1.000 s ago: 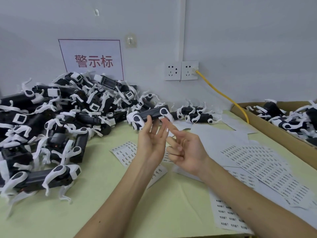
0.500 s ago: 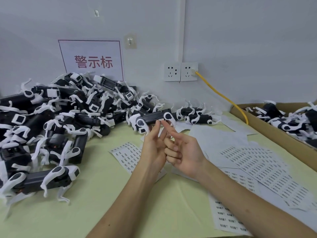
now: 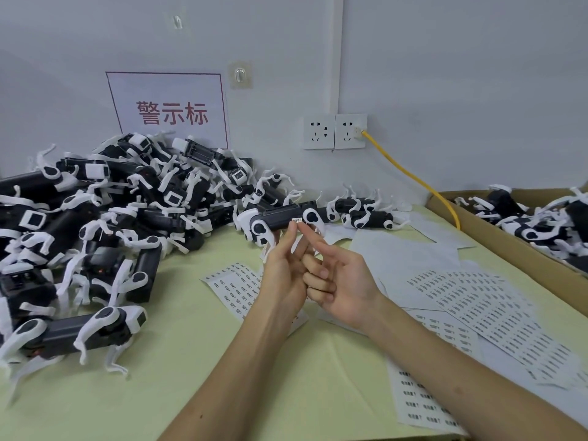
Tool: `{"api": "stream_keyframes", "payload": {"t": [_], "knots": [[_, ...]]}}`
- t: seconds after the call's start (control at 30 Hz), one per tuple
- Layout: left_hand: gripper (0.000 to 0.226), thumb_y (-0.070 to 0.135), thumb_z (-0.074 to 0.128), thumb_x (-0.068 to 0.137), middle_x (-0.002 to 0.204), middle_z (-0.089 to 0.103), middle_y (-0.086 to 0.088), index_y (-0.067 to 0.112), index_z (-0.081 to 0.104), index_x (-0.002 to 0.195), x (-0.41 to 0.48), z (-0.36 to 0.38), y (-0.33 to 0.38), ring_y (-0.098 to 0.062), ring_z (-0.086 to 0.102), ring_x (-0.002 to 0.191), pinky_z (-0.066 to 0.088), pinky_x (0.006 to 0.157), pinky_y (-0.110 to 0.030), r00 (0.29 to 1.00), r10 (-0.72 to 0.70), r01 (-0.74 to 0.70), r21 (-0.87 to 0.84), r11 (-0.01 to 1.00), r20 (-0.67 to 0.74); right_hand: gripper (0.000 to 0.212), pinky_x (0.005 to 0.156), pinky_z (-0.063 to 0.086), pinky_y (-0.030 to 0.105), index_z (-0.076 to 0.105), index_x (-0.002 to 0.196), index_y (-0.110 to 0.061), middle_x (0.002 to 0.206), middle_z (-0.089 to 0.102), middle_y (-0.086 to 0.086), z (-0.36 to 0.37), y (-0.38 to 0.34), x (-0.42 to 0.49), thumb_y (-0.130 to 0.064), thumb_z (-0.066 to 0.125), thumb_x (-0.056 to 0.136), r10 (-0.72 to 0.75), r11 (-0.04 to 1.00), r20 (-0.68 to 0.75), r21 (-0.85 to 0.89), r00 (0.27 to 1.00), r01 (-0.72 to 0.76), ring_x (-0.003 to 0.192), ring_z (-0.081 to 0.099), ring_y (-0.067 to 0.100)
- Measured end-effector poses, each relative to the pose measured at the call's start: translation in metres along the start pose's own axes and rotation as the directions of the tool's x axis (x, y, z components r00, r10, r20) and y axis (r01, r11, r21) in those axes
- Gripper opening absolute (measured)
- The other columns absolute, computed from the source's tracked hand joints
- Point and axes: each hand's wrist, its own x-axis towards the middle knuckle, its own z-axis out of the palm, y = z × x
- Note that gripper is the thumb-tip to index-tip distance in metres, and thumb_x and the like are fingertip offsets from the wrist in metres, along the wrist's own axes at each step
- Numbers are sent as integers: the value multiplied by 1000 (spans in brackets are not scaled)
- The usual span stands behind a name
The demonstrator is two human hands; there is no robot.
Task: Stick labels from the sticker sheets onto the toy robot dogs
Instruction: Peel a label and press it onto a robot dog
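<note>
Both my hands are raised over the middle of the table. A small white label (image 3: 297, 220) sits between their fingertips. My left hand (image 3: 281, 275) pinches the label at its fingertips. My right hand (image 3: 339, 283) has its index finger stretched out and touching the label, with the other fingers curled in. Just behind the fingertips lies a black and white toy robot dog (image 3: 280, 218), apart from both hands. Sticker sheets (image 3: 486, 307) printed with small labels are spread on the table to the right, and another sticker sheet (image 3: 234, 284) lies under my left wrist.
A big pile of robot dogs (image 3: 105, 224) fills the left and back of the yellow-green table (image 3: 197, 361). A cardboard box (image 3: 521, 249) with more dogs stands at the right edge. A yellow cable (image 3: 410, 176) runs from the wall socket to the box.
My hands have drawn together. The left fingertips, spread apart before, have closed on the label that was on my right index fingertip.
</note>
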Motion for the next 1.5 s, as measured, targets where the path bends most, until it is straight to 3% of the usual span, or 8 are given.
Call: {"api": "stream_keyframes", "payload": {"t": [0.23,0.43,0.77,0.87,0.97,1.23,1.4,1.5], "knots": [[42,47,62,96,89,76,5,23,77,64,0,-1,0,-18,56,45,47,44,-26,1000,-10,11,-15,1000,18,39,43,13,27,69,131,-36,60,27,-2,0,0,0,-30,55,95,-8,1000,-15,-16,1000,7,48,14,13],[29,46,68,91,99,77,-1,22,73,76,-1,-2,0,-20,55,43,49,49,-27,1000,4,-4,-36,999,13,40,42,15,26,68,131,-38,60,28,-3,0,0,1,-32,56,94,-11,999,-1,-38,1000,11,48,15,12],[35,46,66,93,104,77,3,26,76,66,2,-5,-1,-20,57,43,48,45,-27,999,7,-7,6,1000,-35,39,44,13,27,69,130,-38,61,27,-3,2,1,0,-34,59,92,-24,996,-26,-82,999,22,48,14,12],[17,41,70,90,117,76,-3,24,74,90,0,-2,0,-21,58,48,49,48,-28,996,3,-3,3,1000,-89,40,45,12,28,70,129,-37,61,26,-2,3,1,-1,-34,61,90,-33,996,-41,-85,999,29,48,14,12],[37,35,72,91,120,76,-10,23,57,122,1,-1,0,-22,62,62,49,59,-33,988,24,-28,-26,999,-154,42,46,12,28,70,129,-36,62,26,-2,4,1,-1,-35,62,88,-31,995,-47,-93,998,26,49,14,12],[29,34,72,91,115,77,-10,23,59,114,2,-1,-1,-23,60,60,46,55,-30,977,24,-34,-43,998,-213,42,44,14,26,69,132,-33,62,26,-2,6,1,-3,-31,54,92,-29,994,-55,-109,998,23,49,15,12],[56,37,74,89,107,80,-6,15,55,138,3,-2,-4,-19,63,53,46,44,-24,965,35,-44,-30,999,-261,40,44,15,26,73,126,-31,61,29,-2,8,3,-2,-30,56,90,-60,993,-97,-105,994,50,52,14,13],[42,35,75,88,109,79,-7,17,62,123,3,-2,-5,-18,67,64,45,46,-25,958,73,-72,16,997,-277,40,45,15,26,73,126,-29,61,29,-2,7,4,-2,-28,53,92,-67,993,-109,-101,992,56,51,16,13]]}}
